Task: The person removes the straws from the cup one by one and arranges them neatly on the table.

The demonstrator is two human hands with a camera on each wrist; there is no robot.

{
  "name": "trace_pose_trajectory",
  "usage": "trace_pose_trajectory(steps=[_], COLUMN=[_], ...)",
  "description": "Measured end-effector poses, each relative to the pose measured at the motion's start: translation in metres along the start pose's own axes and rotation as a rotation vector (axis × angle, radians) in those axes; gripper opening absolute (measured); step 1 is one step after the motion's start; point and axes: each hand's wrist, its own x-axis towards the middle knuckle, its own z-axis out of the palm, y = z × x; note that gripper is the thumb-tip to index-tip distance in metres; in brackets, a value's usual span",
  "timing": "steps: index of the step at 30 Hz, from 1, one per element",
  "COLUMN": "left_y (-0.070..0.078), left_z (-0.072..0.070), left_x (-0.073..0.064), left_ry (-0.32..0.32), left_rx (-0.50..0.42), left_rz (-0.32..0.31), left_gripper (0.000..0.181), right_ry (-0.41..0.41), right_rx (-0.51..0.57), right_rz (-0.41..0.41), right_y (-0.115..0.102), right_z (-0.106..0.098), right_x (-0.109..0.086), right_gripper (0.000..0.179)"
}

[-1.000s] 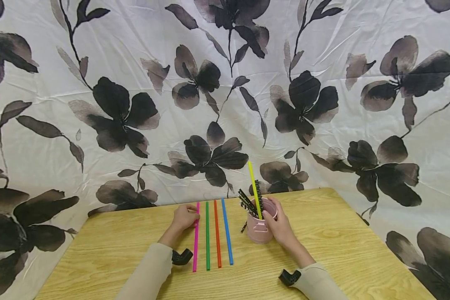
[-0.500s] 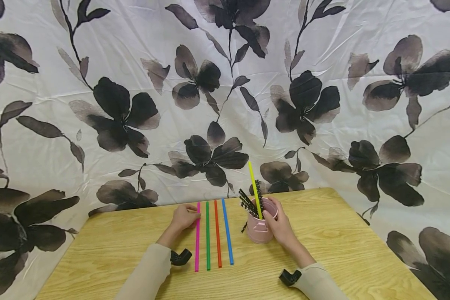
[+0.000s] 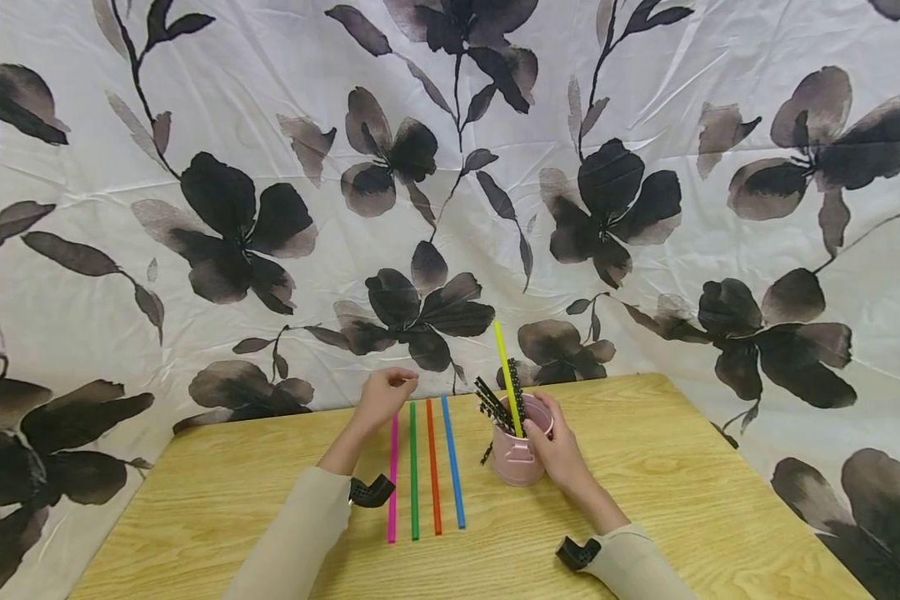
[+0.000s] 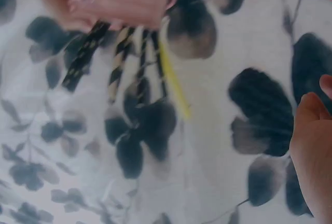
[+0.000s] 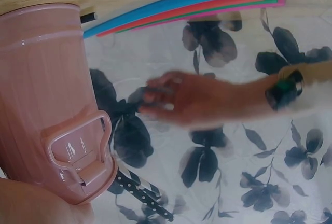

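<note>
My right hand (image 3: 561, 450) grips the rim of a small pink metal bucket (image 3: 516, 465) with a side handle. A yellow straw (image 3: 505, 362) and several black patterned straws (image 3: 497, 405) lean out of the bucket. My left hand (image 3: 385, 398) is raised above the far end of a pink straw (image 3: 392, 500), apart from it. Its fingers are loosely bent with nothing between them, as the right wrist view also shows. Beside the pink straw lie a green straw (image 3: 414, 475), a red straw (image 3: 433, 467) and a blue straw (image 3: 453, 467), roughly parallel on the table.
The wooden table (image 3: 240, 475) ends just behind the straws. A floral cloth (image 3: 450, 192) hangs behind it. Close to the bucket's left side a short black straw end (image 3: 487, 452) shows. Dark wrist devices (image 3: 371, 492) sit on both sleeves.
My left hand has left the pink straw, moving up, away and slightly right. The pink straw was nudged slightly right earlier. My right hand and the bucket stay in place.
</note>
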Motion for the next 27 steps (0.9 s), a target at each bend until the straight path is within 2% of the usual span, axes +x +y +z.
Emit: trace_pose_trajectory(steps=[3,6,10,13,18,21,27], left_y=[0.021,0.039,0.060,0.074,0.091,0.097,0.099], left_z=[0.005,0.011,0.019,0.024,0.032,0.038,0.048], left_x=[0.004,0.006,0.009,0.012,0.019,0.023,0.031], left_ry=[-0.061,-0.150,-0.267,-0.339,-0.459,-0.519,-0.620], left_rx=[-0.082,-0.153,-0.219,-0.229,-0.189,-0.166,-0.188], left_rz=[0.049,0.087,0.112,0.131,0.156,0.141,0.058], left_gripper=[0.013,0.015,0.020,0.024,0.037,0.042,0.042], right_ry=[-0.011,-0.011,0.002,0.013,0.019,0.001,-0.027], right_rx=[0.011,0.015,0.016,0.009,-0.004,0.003,0.031], right_rz=[0.004,0.001,0.002,0.007,-0.004,-0.017,-0.011], right_y=[-0.011,-0.018,-0.012,0.000,0.009,0.006,-0.016], right_z=[-0.002,-0.003,-0.002,-0.001,-0.001,-0.002,-0.004], right_x=[-0.002,-0.004,-0.002,0.000,0.002,0.002,-0.003], right_gripper=[0.052,0.051,0.051,0.050,0.050,0.051,0.051])
